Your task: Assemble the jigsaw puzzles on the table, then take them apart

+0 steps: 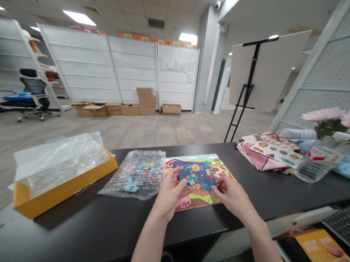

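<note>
A partly joined jigsaw puzzle (199,173) with a dark blue picture lies over a farm-scene board (221,159) on the black table. My left hand (171,188) grips the puzzle's left side, its thumb on the face and its fingers along the upper left edge. At the lower right edge, my right hand (230,193) has thumb and curled fingers closed on the puzzle. Whether the puzzle rests on the board or is slightly raised, I cannot tell. Beside my left hand is a clear plastic bag (139,174) of loose puzzle pieces.
An open yellow box (72,190) with clear plastic wrap stands at the left. To the right are folded pink cloths (253,157), a sticker sheet (275,154), a tilted plastic bottle (316,162) and pink flowers (325,114). A yellow package (321,246) sits below the table's edge.
</note>
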Demonstrator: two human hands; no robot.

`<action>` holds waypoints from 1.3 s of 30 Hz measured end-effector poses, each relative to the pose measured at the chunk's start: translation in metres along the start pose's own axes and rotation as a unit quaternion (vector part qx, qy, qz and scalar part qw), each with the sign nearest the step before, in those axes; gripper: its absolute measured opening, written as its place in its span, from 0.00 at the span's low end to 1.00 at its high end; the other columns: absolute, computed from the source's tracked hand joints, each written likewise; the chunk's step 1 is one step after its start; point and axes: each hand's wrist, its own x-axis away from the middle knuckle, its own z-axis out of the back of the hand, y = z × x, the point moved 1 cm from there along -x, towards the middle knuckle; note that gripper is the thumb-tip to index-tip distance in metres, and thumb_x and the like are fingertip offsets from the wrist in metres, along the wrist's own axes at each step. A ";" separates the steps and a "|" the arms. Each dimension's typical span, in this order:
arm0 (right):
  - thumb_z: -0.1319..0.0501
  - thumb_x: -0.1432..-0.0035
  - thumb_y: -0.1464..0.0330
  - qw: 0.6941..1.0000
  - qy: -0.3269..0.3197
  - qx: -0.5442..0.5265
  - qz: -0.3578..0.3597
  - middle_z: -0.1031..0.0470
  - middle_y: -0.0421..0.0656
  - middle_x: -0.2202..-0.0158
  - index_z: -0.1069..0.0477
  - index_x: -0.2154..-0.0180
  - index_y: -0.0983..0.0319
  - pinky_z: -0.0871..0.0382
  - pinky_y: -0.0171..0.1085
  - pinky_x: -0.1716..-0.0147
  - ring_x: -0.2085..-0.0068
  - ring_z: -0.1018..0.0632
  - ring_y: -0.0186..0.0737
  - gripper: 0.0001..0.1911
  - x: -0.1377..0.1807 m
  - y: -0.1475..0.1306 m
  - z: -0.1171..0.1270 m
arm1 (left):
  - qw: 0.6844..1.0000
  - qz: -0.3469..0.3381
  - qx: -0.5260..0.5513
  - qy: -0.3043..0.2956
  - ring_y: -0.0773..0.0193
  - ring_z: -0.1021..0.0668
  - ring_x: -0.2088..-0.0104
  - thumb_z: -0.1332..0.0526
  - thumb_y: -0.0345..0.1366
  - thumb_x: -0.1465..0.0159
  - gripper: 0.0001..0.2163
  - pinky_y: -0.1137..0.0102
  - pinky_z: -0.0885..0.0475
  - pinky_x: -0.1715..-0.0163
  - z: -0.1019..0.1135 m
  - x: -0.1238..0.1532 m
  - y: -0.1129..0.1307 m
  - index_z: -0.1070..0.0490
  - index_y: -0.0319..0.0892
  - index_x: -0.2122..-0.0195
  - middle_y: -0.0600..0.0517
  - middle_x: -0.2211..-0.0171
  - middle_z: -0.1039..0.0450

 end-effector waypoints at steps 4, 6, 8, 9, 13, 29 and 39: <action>0.35 0.47 0.58 0.986 0.005 -0.166 -0.023 0.24 0.39 0.73 0.30 0.65 0.57 0.29 0.38 0.72 0.74 0.23 0.41 0.11 0.000 -0.003 -0.001 | 1.000 -0.003 -0.005 -0.004 0.61 0.19 0.57 0.27 0.38 0.42 0.24 0.64 0.21 0.56 0.001 0.000 -0.002 0.33 0.45 0.47 0.46 0.51 0.24; 0.33 0.49 0.58 0.973 0.011 -0.229 -0.032 0.23 0.40 0.73 0.28 0.64 0.58 0.27 0.38 0.72 0.74 0.22 0.40 0.13 -0.002 -0.005 -0.001 | 1.000 -0.002 -0.011 -0.004 0.60 0.20 0.56 0.27 0.38 0.42 0.25 0.64 0.21 0.55 0.001 0.001 -0.002 0.33 0.44 0.46 0.46 0.52 0.24; 0.31 0.51 0.56 0.960 0.005 -0.276 -0.047 0.22 0.41 0.73 0.25 0.66 0.59 0.26 0.38 0.72 0.74 0.21 0.41 0.16 -0.003 -0.007 -0.002 | 1.000 -0.002 -0.017 -0.005 0.60 0.20 0.55 0.26 0.39 0.43 0.25 0.64 0.21 0.55 0.000 0.001 -0.001 0.32 0.44 0.47 0.47 0.53 0.24; 0.29 0.53 0.54 0.951 -0.003 -0.303 -0.061 0.22 0.41 0.74 0.24 0.66 0.60 0.25 0.38 0.72 0.74 0.21 0.41 0.18 -0.004 -0.007 -0.002 | 1.000 -0.003 -0.019 -0.005 0.60 0.20 0.55 0.26 0.39 0.44 0.25 0.64 0.21 0.55 0.000 0.001 -0.001 0.31 0.44 0.47 0.47 0.53 0.24; 0.23 0.61 0.50 0.902 -0.014 -0.409 -0.135 0.20 0.45 0.74 0.20 0.65 0.63 0.22 0.41 0.71 0.73 0.19 0.45 0.28 -0.005 -0.006 -0.003 | 1.000 -0.012 -0.025 -0.005 0.58 0.20 0.55 0.25 0.40 0.46 0.27 0.62 0.22 0.55 0.000 0.001 -0.002 0.31 0.44 0.47 0.46 0.52 0.24; 0.32 0.47 0.52 0.948 0.040 -0.311 -0.048 0.20 0.44 0.68 0.24 0.66 0.60 0.27 0.38 0.67 0.67 0.21 0.43 0.18 -0.005 0.001 -0.002 | 0.997 -0.024 -0.067 0.001 0.55 0.21 0.53 0.28 0.38 0.46 0.25 0.57 0.21 0.53 -0.003 0.001 -0.002 0.30 0.43 0.48 0.45 0.51 0.26; 0.27 0.50 0.52 0.903 0.010 -0.426 -0.059 0.19 0.46 0.63 0.24 0.61 0.60 0.24 0.39 0.65 0.65 0.19 0.43 0.22 0.003 -0.026 0.009 | 0.997 -0.002 -0.066 -0.026 0.56 0.20 0.53 0.28 0.41 0.41 0.22 0.60 0.19 0.54 -0.001 0.000 -0.010 0.28 0.43 0.47 0.44 0.48 0.27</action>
